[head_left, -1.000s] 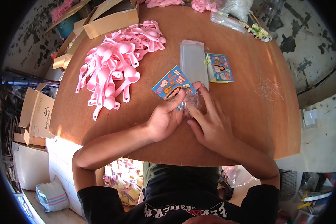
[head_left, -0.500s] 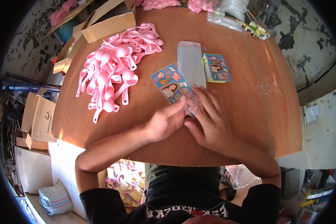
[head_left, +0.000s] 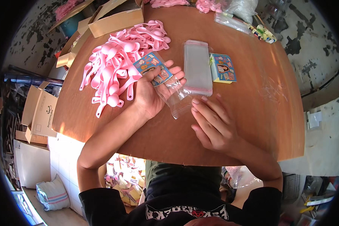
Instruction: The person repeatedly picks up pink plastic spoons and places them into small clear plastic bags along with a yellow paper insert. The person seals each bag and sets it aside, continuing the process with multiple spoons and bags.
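My left hand (head_left: 148,96) lies palm up over the table, its thumb pressing a blue printed card (head_left: 147,62) against the fingers. A clear plastic bag (head_left: 177,102) is in the same hand, overlapping the card and trailing toward my right hand; whether the card sits inside it I cannot tell. My right hand (head_left: 216,126) hovers by the bag's free end, fingers stretched and slightly bent, with nothing visible in them. Just beyond lies a stack of clear bags (head_left: 197,67) with pinkish edge strips. To its right is a stack of similar cards (head_left: 223,68).
A heap of pink spoons (head_left: 116,64) covers the table's left side. An open cardboard box (head_left: 116,22) stands at the far left. Thin clear strips (head_left: 271,90) are scattered at right. Plastic packs (head_left: 233,23) and pink bundles (head_left: 209,5) lie along the far edge of the wooden table (head_left: 252,128).
My left hand has moved left and away from me with the card and turned palm up. My right hand has come off the plastic and shifted slightly right and nearer.
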Available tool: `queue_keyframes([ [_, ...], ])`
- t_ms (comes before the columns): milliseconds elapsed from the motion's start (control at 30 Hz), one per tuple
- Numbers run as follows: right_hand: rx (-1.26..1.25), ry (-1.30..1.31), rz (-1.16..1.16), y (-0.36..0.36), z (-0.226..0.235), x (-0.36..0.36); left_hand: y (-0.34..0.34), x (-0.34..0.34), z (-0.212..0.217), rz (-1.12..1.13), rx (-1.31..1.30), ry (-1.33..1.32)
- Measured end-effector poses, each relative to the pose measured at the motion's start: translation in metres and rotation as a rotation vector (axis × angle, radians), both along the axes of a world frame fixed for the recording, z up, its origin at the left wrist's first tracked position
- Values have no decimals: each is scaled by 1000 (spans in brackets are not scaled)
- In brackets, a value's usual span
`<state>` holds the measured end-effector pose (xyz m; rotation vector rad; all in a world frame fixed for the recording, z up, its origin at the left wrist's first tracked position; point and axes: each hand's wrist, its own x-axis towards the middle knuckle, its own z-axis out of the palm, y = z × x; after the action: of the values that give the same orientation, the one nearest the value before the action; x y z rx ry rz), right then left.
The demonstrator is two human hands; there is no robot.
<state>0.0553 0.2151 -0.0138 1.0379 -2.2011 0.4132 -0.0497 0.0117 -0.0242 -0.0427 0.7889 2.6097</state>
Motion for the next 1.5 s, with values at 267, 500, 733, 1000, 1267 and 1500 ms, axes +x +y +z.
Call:
queue_keyframes([
  [267,-363,-187,-75,5,14,-37,7,3,-7,-112,-103,59],
  [500,-267,-371,-68,-41,31,-182,9,2,-9,-127,-117,41],
  [733,-19,-412,-115,-84,-5,-271,12,3,-9,-129,-94,36],
  [1000,-27,-239,-132,-54,-3,-242,5,1,-13,-145,-98,37],
  [1267,-113,-458,-246,-72,-2,-238,9,3,-10,-126,-147,60],
  [1500,-177,-332,-389,-74,-3,-247,12,3,-9,-119,-126,84],
])
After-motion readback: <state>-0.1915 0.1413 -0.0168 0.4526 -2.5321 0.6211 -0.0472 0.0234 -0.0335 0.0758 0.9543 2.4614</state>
